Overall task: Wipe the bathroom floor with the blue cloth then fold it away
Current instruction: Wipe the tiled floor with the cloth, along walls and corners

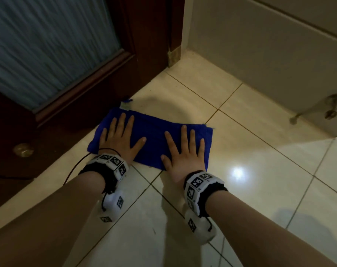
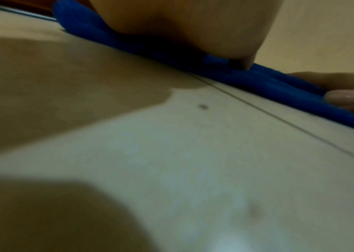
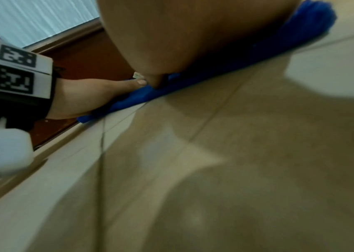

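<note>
The blue cloth (image 1: 154,137) lies folded into a flat rectangle on the pale tiled floor (image 1: 260,170), close to the wooden door. My left hand (image 1: 120,137) presses flat on its left half with fingers spread and straight. My right hand (image 1: 183,151) presses flat on its right half the same way. A small white label (image 1: 125,105) sticks out at the cloth's far corner. In the left wrist view the cloth (image 2: 257,81) shows as a thin blue band under my palm (image 2: 193,25). The right wrist view shows the cloth (image 3: 214,71) edge-on beneath my right palm (image 3: 193,34), with my left hand (image 3: 98,92) beyond.
A dark wooden door (image 1: 77,93) with a ribbed glass panel (image 1: 48,45) stands at the left, a brass stopper (image 1: 23,150) near its foot. A pale wall (image 1: 269,54) runs along the back right, with a metal tap fitting (image 1: 333,106) low on it.
</note>
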Demonstrator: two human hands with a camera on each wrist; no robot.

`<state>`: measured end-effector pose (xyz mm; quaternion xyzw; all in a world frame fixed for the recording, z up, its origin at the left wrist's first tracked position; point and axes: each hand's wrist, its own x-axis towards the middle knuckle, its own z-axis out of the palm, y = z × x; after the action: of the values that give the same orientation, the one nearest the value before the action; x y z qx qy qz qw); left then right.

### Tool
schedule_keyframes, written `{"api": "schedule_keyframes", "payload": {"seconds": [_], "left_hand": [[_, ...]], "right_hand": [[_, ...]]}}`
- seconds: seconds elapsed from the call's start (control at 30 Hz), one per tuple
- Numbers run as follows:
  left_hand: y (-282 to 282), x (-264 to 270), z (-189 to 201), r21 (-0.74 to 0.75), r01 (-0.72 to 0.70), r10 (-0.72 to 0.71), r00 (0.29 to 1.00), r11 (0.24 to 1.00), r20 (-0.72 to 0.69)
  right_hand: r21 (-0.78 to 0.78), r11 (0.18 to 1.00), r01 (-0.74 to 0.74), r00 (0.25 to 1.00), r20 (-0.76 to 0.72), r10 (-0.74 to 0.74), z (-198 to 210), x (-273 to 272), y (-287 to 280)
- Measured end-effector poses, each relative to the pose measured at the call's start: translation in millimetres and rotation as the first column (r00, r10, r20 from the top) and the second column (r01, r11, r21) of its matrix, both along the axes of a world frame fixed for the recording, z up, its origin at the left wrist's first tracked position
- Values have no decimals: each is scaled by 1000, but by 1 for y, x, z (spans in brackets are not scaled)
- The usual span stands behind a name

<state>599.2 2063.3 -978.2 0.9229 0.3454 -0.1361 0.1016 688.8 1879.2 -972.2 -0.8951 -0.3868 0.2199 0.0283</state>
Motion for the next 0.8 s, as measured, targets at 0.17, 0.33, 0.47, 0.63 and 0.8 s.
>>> {"api": "schedule_keyframes", "payload": {"seconds": [0.17, 0.33, 0.47, 0.63, 0.8], "left_hand": [[-19, -63, 4, 15, -141, 141, 987, 990, -71], [-68, -108, 2, 5, -224, 224, 975, 975, -13], [-105, -129, 6, -34, -268, 266, 962, 963, -57], [-139, -155, 11, -50, -294, 287, 951, 954, -120], [-147, -181, 0, -27, -236, 234, 971, 971, -49]], "right_hand": [[63, 994, -84, 996, 27, 82, -3, -43, 0], [72, 986, -150, 989, 32, 148, -4, -66, -25], [74, 981, -181, 983, 28, 179, -5, -87, -54], [47, 979, -197, 980, 7, 197, -4, -116, -72], [42, 976, -212, 977, -27, 213, -2, -131, -72]]}}
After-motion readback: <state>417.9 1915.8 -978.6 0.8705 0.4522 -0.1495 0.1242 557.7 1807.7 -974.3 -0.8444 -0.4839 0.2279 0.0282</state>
